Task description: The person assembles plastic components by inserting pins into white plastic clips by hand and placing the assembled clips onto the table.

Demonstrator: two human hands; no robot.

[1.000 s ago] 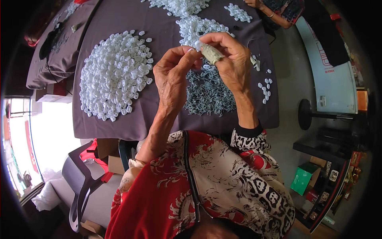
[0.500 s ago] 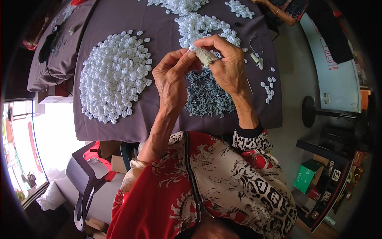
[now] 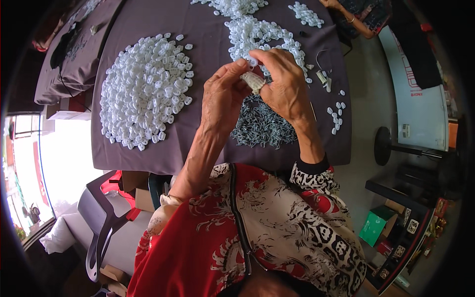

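My left hand (image 3: 223, 101) and my right hand (image 3: 286, 88) meet fingertip to fingertip above the table. Together they pinch a small white plastic piece (image 3: 252, 62). One finger of my right hand wears a pale wrap (image 3: 254, 81). Right below the hands lies a heap of small dark metal parts (image 3: 262, 127) on the purple-grey cloth (image 3: 198, 148). A big mound of white plastic pieces (image 3: 144, 89) lies to the left of my left hand. A second spread of white pieces (image 3: 262, 33) lies just beyond my hands.
A few loose white pieces (image 3: 336, 115) lie near the cloth's right edge. Another person's hand (image 3: 346, 14) rests at the far right corner. A grey chair (image 3: 99, 222) stands at lower left, a white board (image 3: 415, 94) and a green box (image 3: 376, 225) at right.
My hands stay joined over the metal heap. My right fingertips have shifted slightly over the left ones, and the white piece now shows at the top of the pinch.
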